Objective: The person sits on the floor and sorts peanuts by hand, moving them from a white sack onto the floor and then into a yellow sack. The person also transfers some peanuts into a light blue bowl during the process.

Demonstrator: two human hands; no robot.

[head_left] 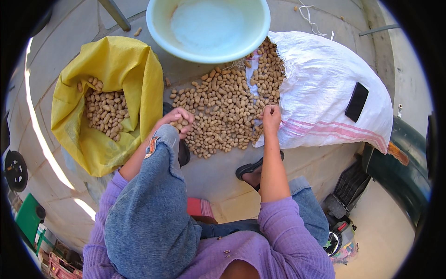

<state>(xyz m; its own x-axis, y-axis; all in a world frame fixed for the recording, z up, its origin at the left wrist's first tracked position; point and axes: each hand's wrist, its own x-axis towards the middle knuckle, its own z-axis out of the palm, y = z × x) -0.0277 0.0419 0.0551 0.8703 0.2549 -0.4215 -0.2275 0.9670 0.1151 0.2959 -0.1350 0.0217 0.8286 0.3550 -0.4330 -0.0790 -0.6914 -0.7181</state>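
Observation:
Unshelled peanuts (223,115) lie heaped on the paved floor before me, running up to the mouth of a white woven sack (313,69) that lies on its side. My left hand (179,120) is curled around several peanuts above my raised knee, at the heap's left edge. At the sack's mouth, my right hand (271,117) has its fingertips pinched together at the peanuts; a peanut seems to be at the fingertips. On the left stands a yellow woven sack (150,76) with its top rolled open and peanuts (106,111) inside.
A pale plastic basin (209,28) stands behind the heap. A black phone (356,102) rests on the white sack. Dark green cylinder (400,167) and black equipment (348,188) are at right. Metal legs (115,14) stand at the back left. A red-striped seat (200,208) is below me.

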